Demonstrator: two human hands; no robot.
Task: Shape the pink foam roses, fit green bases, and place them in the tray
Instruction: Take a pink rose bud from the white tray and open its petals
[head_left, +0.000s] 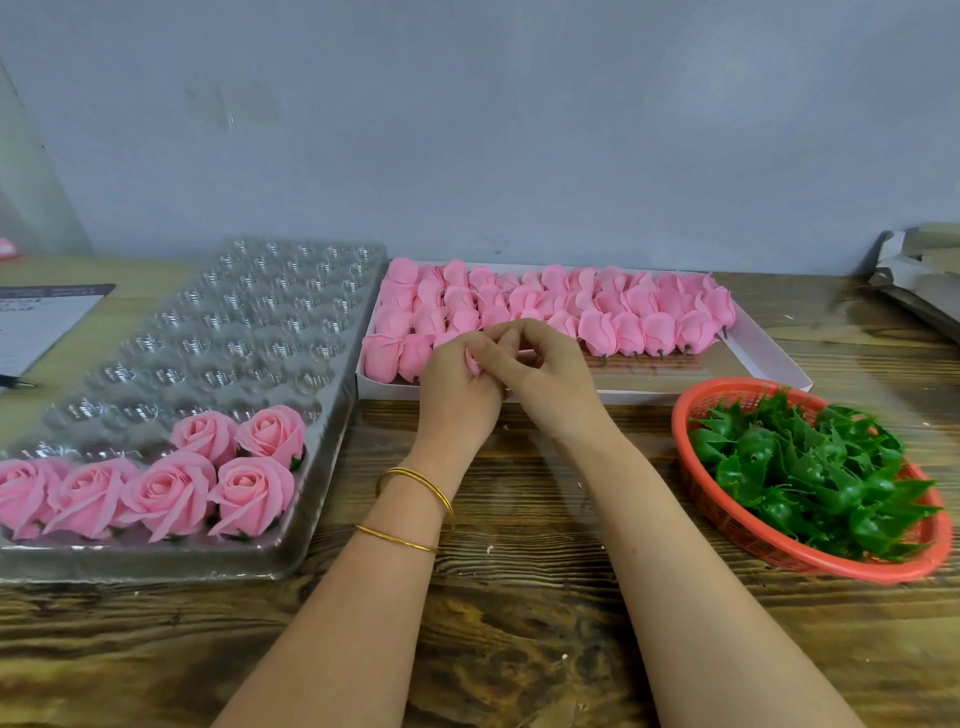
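Observation:
My left hand (457, 387) and my right hand (550, 376) meet above the near edge of the white box (769, 358) of unshaped pink foam roses (597, 317). Between the fingers of both hands sits one pink rose (474, 364), mostly hidden; only a sliver of pink shows. The clear plastic tray (291, 291) at the left holds several shaped pink roses (171, 488) with green bases in its near rows. A red basket (691, 415) at the right is full of green bases (810, 478).
A paper sheet (36, 322) and a pen (15, 383) lie at the far left. Grey cardboard (919, 280) sits at the far right by the wall. Bare wooden table (519, 597) lies under my forearms.

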